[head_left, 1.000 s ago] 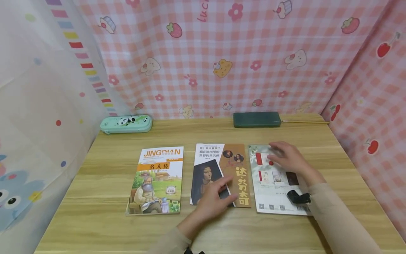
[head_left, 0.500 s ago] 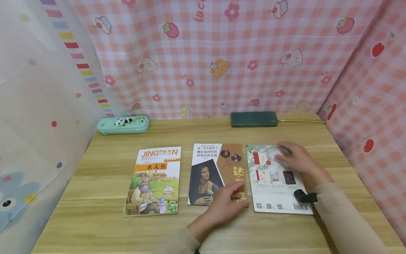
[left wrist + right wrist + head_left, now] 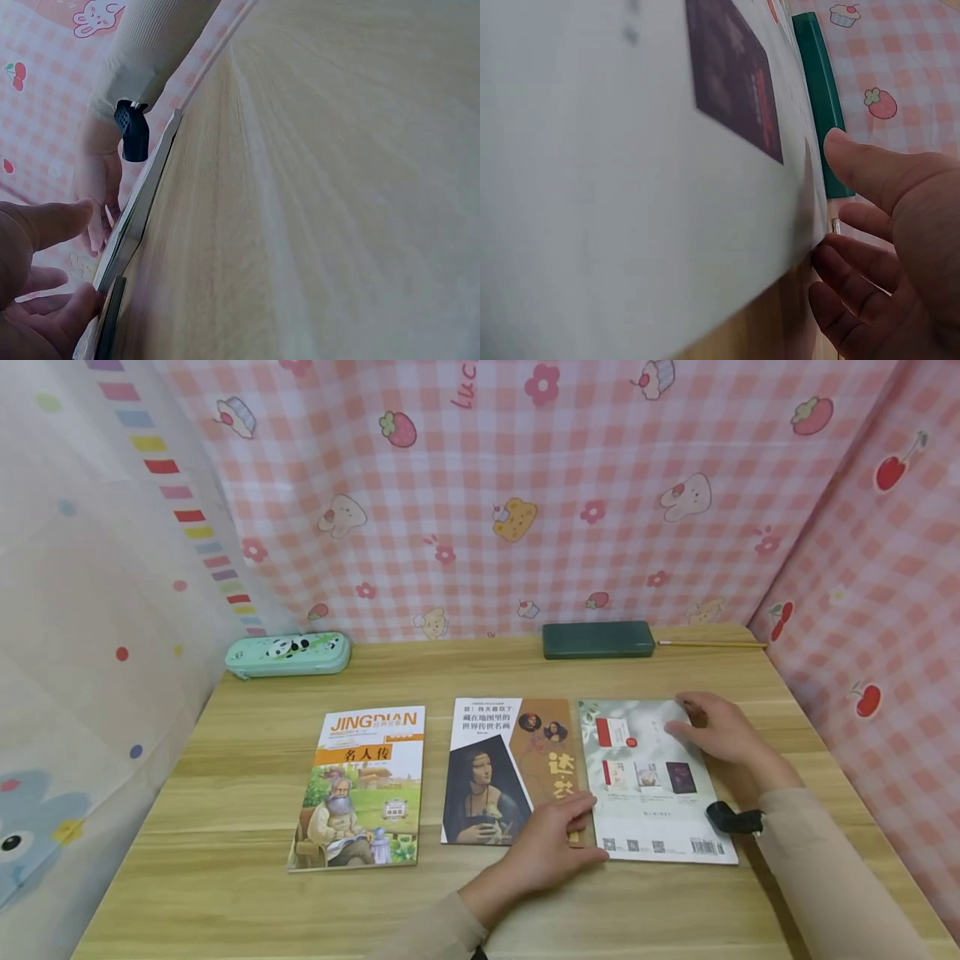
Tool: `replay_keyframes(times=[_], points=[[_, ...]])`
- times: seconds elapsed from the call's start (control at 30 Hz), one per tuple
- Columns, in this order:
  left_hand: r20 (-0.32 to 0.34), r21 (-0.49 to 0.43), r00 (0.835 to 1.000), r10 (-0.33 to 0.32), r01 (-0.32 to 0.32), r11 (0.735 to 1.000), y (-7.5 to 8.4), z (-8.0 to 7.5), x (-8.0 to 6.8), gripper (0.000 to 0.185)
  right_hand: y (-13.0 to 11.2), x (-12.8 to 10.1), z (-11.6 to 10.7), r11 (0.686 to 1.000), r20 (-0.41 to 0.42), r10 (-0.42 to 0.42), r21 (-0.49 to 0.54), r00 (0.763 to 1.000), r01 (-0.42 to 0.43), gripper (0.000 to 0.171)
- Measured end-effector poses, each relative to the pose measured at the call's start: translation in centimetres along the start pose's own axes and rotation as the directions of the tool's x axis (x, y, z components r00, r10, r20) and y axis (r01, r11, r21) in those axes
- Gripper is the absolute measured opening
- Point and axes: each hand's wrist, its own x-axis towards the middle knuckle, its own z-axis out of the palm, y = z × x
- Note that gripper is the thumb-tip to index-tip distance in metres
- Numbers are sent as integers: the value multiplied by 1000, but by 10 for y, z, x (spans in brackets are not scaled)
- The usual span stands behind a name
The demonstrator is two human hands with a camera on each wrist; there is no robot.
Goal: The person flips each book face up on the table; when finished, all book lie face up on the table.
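Observation:
A white book (image 3: 645,818) lies back cover up at the right of the head view. My left hand (image 3: 551,843) is over the lower right part of the brown-and-white art book (image 3: 483,797), its fingertips by the white book's left edge. Both of its thumb and fingers look relaxed, and in the left wrist view the fingers (image 3: 82,304) touch or nearly touch the book edges. At the white book's upper right edge is my right hand (image 3: 723,731), fingers loosely bent. The right wrist view shows its fingertips (image 3: 825,259) beside that edge; contact is unclear.
A JINGDIAN book (image 3: 356,810) lies at the left. Along the back of the wooden table (image 3: 247,793) are a mint panda pencil case (image 3: 288,654), a dark green case (image 3: 597,640) and a thin brush-like stick (image 3: 712,644). Patterned cloth (image 3: 570,468) hangs behind.
My left hand has moved right across the art book to the white book's left edge. My right hand has shifted from over the white book to its right edge. The head view has shifted slightly.

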Motion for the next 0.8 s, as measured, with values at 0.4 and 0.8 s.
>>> replay_keyframes(times=[0.4,0.8], points=[[-24,120,1000,15,-12,993,0,4,1,80,20,-1,-9,976,63,4,218,998,-18,46],[-2,204,998,70,-68,977,-6,7,2,82,48,-1,-12,943,71,-141,314,987,112,49]])
